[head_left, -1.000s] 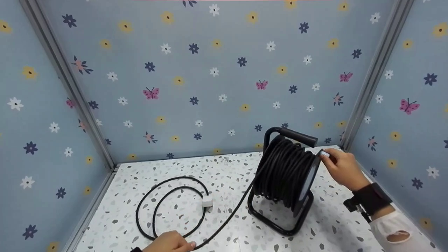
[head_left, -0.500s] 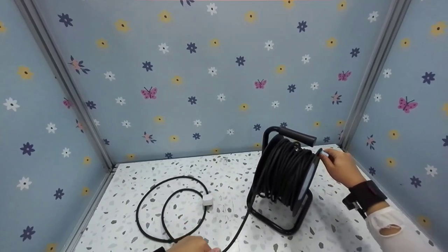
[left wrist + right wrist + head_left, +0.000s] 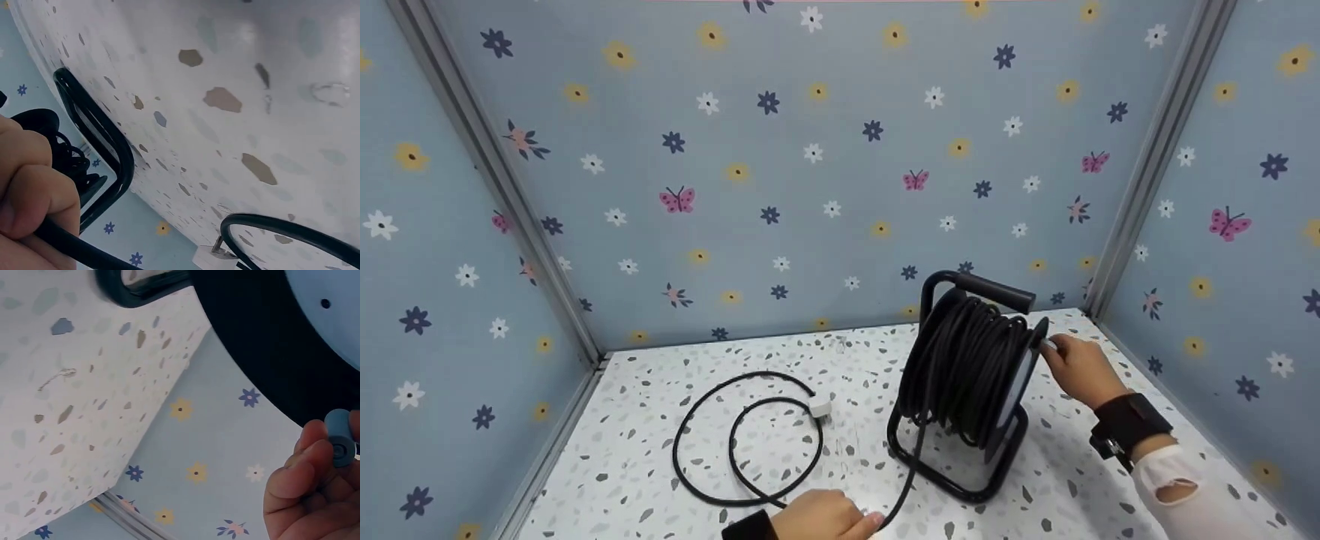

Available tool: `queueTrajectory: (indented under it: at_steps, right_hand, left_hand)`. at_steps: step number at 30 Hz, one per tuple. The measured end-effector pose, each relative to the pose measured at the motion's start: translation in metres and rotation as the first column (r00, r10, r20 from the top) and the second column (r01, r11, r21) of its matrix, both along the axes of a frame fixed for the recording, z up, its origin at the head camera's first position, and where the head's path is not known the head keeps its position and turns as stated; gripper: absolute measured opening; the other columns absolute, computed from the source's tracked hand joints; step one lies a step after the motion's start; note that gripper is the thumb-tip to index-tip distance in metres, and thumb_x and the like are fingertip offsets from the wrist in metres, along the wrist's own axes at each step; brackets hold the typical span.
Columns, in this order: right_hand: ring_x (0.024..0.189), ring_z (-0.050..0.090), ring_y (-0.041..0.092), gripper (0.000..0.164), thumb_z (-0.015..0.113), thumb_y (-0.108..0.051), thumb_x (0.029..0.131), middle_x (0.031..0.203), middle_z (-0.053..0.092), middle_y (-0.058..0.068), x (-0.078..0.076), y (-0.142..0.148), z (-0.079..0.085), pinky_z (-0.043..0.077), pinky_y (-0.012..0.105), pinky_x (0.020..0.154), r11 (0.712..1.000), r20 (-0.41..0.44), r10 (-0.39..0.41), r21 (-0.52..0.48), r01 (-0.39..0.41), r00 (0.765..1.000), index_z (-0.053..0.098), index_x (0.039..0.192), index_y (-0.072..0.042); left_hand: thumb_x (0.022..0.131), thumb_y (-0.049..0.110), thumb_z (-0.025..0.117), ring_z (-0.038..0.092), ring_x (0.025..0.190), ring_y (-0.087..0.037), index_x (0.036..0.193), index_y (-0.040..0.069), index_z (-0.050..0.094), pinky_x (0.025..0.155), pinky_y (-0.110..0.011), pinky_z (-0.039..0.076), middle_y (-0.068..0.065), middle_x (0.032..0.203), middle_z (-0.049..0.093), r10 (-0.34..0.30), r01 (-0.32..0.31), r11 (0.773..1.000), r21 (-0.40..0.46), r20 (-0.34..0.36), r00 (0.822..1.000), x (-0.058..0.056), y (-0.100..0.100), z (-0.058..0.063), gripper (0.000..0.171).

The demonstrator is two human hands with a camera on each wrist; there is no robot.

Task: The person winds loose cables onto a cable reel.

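A black cable reel (image 3: 971, 375) stands on its tube frame at the right of the head view, many turns of cable wound on its drum. My right hand (image 3: 1084, 367) pinches the small pale crank knob (image 3: 337, 424) on the reel's outer disc (image 3: 247, 337). At the bottom of the head view, my left hand (image 3: 821, 516) grips the black cable (image 3: 913, 465) where it runs down from the drum. In the left wrist view its curled fingers (image 3: 42, 188) wrap round the cable. Left of the reel, the loose end lies in loops with a white plug (image 3: 820, 407).
The speckled white tabletop (image 3: 660, 390) meets a blue flowered panel (image 3: 810, 225) at the back, with similar panels on both sides. Grey metal posts (image 3: 1155, 165) stand in the corners. The reel's black carrying handle (image 3: 994, 292) rises above the drum.
My left hand has moved right along the front with the cable, and the loops and plug have shifted right. My right hand and the knob have moved slightly down.
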State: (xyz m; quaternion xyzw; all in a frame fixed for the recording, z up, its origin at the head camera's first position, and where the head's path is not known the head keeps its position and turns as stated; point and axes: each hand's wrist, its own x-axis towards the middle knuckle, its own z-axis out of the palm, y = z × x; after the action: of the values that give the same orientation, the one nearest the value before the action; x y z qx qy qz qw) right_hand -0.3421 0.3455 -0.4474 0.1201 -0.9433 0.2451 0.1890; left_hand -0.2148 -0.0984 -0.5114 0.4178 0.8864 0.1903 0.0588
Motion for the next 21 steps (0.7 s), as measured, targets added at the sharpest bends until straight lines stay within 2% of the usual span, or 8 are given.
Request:
queueTrajectory:
  at_steps: [2, 5, 8, 11, 17, 20, 21]
  right_hand:
    - [0.055, 0.044, 0.014, 0.022, 0.059, -0.014, 0.112, 0.065, 0.052, 0.001, 0.0, 0.0, -0.007, 0.036, 0.033, 0.058, 1.0, 0.023, -0.003, 0.004, 0.002, 1.0, 0.071, 0.103, 0.002]
    - [0.059, 0.049, 0.017, 0.023, 0.059, -0.014, 0.111, 0.068, 0.056, 0.003, 0.001, -0.001, -0.017, 0.04, 0.037, 0.062, 1.0, 0.057, -0.001, 0.023, 0.0, 0.998, 0.071, 0.099, 0.001]
    - [0.064, 0.053, 0.017, 0.025, 0.058, -0.014, 0.111, 0.072, 0.061, 0.004, 0.004, -0.003, -0.027, 0.043, 0.04, 0.065, 0.999, 0.1, 0.01, 0.034, -0.013, 0.995, 0.072, 0.098, 0.001]
    - [0.064, 0.052, 0.016, 0.026, 0.058, -0.014, 0.111, 0.072, 0.061, 0.003, 0.007, -0.007, -0.038, 0.044, 0.039, 0.065, 0.999, 0.134, 0.025, 0.039, -0.031, 0.991, 0.073, 0.096, -0.001]
    - [0.059, 0.046, 0.011, 0.03, 0.06, -0.012, 0.11, 0.066, 0.051, -0.003, 0.018, -0.014, -0.056, 0.04, 0.033, 0.062, 0.996, 0.129, 0.059, 0.059, -0.067, 0.99, 0.065, 0.081, -0.008]
    - [0.058, 0.044, 0.007, 0.033, 0.061, -0.012, 0.109, 0.066, 0.049, -0.006, 0.025, -0.018, -0.063, 0.039, 0.03, 0.06, 0.991, 0.149, 0.102, 0.07, -0.113, 0.984, 0.062, 0.076, -0.011]
    - [0.058, 0.044, 0.006, 0.033, 0.06, -0.012, 0.11, 0.066, 0.05, -0.007, 0.027, -0.02, -0.065, 0.039, 0.029, 0.059, 0.987, 0.166, 0.131, 0.073, -0.145, 0.977, 0.064, 0.077, -0.011]
  left_hand:
    - [0.116, 0.04, 0.041, 0.037, 0.048, -0.002, 0.054, 0.016, 0.043, 0.051, -0.02, 0.034, 0.011, 0.052, 0.037, 0.036, -0.036, 0.999, 0.018, 0.001, 0.999, -0.002, 0.007, 0.001, 0.067]
    - [0.116, 0.04, 0.041, 0.042, 0.048, -0.007, 0.053, 0.017, 0.043, 0.05, -0.025, 0.034, 0.009, 0.051, 0.04, 0.126, -0.123, 0.99, 0.062, -0.052, 0.991, -0.003, 0.02, 0.002, 0.067]
    - [0.116, 0.039, 0.042, 0.05, 0.049, -0.011, 0.054, 0.019, 0.046, 0.05, -0.03, 0.038, 0.008, 0.051, 0.046, 0.231, -0.214, 0.968, 0.13, -0.133, 0.964, -0.001, 0.033, 0.003, 0.065]
    - [0.116, 0.039, 0.042, 0.053, 0.05, -0.015, 0.054, 0.02, 0.043, 0.051, -0.033, 0.041, 0.006, 0.051, 0.046, 0.3, -0.271, 0.944, 0.188, -0.153, 0.941, 0.0, 0.045, 0.008, 0.065]
    - [0.118, 0.04, 0.038, 0.059, 0.053, -0.022, 0.058, 0.023, 0.036, 0.051, -0.036, 0.044, 0.002, 0.053, 0.048, 0.357, -0.323, 0.923, 0.208, -0.157, 0.921, -0.005, 0.068, 0.02, 0.062]
    - [0.118, 0.04, 0.038, 0.055, 0.05, -0.02, 0.058, 0.024, 0.035, 0.049, -0.035, 0.042, 0.004, 0.052, 0.044, 0.379, -0.341, 0.908, 0.245, -0.126, 0.917, -0.012, 0.078, 0.026, 0.063]
    - [0.118, 0.04, 0.037, 0.05, 0.048, -0.018, 0.057, 0.024, 0.034, 0.049, -0.034, 0.041, 0.006, 0.052, 0.04, 0.386, -0.352, 0.898, 0.266, -0.09, 0.918, -0.015, 0.082, 0.029, 0.063]
